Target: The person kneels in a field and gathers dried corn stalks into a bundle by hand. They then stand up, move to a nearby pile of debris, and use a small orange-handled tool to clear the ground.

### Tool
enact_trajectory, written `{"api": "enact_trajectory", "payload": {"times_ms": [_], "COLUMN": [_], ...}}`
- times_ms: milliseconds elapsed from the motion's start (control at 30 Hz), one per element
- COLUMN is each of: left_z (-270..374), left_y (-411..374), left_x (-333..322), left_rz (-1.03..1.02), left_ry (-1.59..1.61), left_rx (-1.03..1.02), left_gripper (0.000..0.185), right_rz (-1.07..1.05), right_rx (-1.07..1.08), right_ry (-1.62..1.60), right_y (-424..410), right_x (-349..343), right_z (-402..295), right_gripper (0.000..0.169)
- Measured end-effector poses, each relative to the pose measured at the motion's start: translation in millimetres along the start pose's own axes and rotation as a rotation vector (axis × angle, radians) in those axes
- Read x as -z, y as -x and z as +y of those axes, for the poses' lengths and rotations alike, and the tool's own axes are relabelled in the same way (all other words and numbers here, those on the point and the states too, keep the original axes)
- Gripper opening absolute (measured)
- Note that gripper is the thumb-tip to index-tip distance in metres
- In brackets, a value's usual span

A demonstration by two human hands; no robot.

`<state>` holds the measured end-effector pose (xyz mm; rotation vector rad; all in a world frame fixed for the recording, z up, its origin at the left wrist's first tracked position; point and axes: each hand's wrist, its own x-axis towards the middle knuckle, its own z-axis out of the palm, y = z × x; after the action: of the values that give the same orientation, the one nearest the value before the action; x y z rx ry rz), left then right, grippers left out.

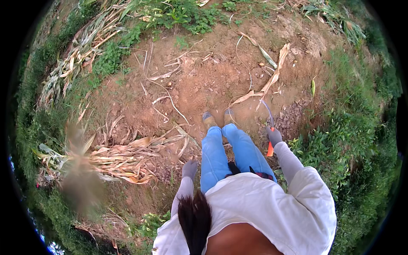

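My right hand, in a grey glove, grips the orange handle of a sickle. Its thin curved blade reaches forward over bare soil, to the right of my boots. By my left thigh hangs my left hand, gloved in grey too; I see nothing in it, and its fingers are too indistinct to tell how they are held. Left of that hand lies a bundle of dry corn stalks on the ground. A long dry corn leaf lies ahead of the blade.
Reddish-brown soil stretches before my boots, strewn with thin dry stems. Another heap of corn stalks lies at the far left. Low green plants grow on the right, with more weeds ahead. A blurred brown shape covers part of the left.
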<state>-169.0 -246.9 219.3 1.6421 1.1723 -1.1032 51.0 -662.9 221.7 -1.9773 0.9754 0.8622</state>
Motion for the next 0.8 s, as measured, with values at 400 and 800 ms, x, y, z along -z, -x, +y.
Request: {"api": "enact_trajectory", "payload": {"times_ms": [400, 800], "left_z": [40, 196], "left_y": [15, 11], "left_x": [47, 21], "left_rz": [-0.013, 0.132], "left_ry": [0.46, 0.54], "left_rx": [-0.111, -0.252], "left_gripper": [0.025, 0.015], "right_rz": [0.214, 0.235], "right_rx": [0.086, 0.164], "right_ry": [-0.289, -0.393], "right_y": [24, -112], "right_x": [82, 222], "right_z": [28, -34], "right_gripper": [0.044, 0.046]}}
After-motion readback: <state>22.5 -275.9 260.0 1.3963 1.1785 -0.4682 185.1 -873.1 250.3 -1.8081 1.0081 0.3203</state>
